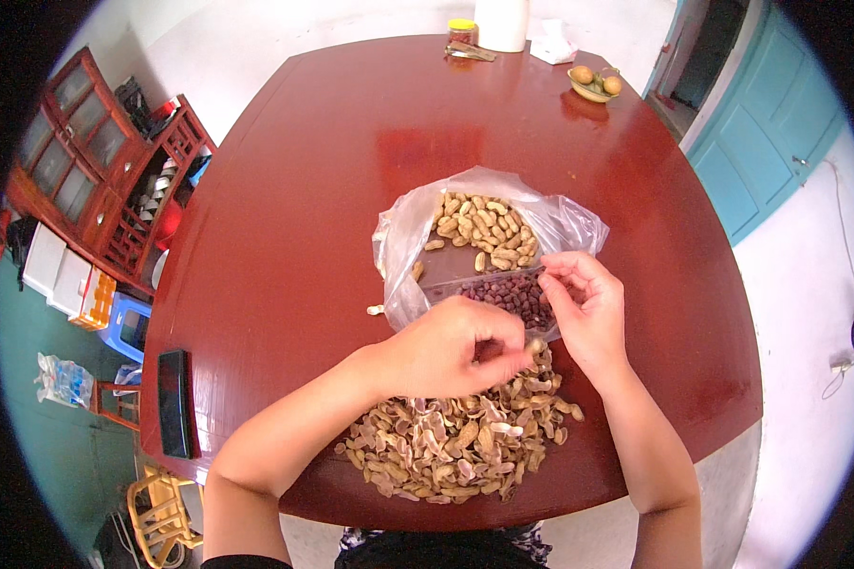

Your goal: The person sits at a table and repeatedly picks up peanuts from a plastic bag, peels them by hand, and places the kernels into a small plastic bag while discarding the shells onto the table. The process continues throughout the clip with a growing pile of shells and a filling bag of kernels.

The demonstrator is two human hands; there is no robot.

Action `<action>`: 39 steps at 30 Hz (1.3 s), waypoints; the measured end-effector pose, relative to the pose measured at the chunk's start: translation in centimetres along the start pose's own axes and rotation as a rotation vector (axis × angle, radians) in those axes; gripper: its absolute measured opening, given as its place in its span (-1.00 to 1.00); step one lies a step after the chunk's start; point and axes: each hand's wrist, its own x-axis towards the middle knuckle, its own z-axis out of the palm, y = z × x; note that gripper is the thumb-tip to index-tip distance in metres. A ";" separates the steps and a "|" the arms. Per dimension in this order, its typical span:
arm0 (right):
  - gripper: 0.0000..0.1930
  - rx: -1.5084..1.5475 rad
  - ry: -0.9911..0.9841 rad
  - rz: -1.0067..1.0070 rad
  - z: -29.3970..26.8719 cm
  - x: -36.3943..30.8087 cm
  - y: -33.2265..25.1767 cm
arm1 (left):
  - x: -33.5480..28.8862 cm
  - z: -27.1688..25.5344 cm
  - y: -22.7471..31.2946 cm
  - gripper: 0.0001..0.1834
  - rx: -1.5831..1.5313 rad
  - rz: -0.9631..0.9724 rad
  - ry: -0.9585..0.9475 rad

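My left hand (474, 349) is curled above the shell heap, with its thumb and finger closed on a pale peanut shell (536, 347). My right hand (586, 302) is at the right side of a clear plastic bag (403, 232), thumb and forefinger pinched together; what they hold, if anything, is too small to make out. Inside the opened bag, unshelled peanuts (489, 228) lie toward the far side and dark red peanut kernels (512, 294) toward the near side. A large heap of empty peanut shells (455, 450) spreads below my hands near the table's front edge.
The glossy red-brown table (285, 218) carries a black phone (174, 403) at its left edge. At the back stand a yellow-lidded jar (462, 32), a white container (502, 24) and a fruit bowl (593, 92). A bamboo chair (161, 517) is at lower left.
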 end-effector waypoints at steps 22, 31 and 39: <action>-0.61 -0.482 -0.199 -0.262 0.2 0.8 0.0 | 0.0 -0.4 -4.4 -0.60 0.575 -0.144 0.445; -0.64 -0.529 -0.205 -0.271 0.5 0.6 -0.4 | 0.0 -0.3 -4.9 -0.67 0.808 -0.047 0.295; -0.68 -0.438 -0.132 -0.214 -0.2 0.6 0.0 | -0.3 -1.0 -4.8 -0.79 0.440 -0.185 0.442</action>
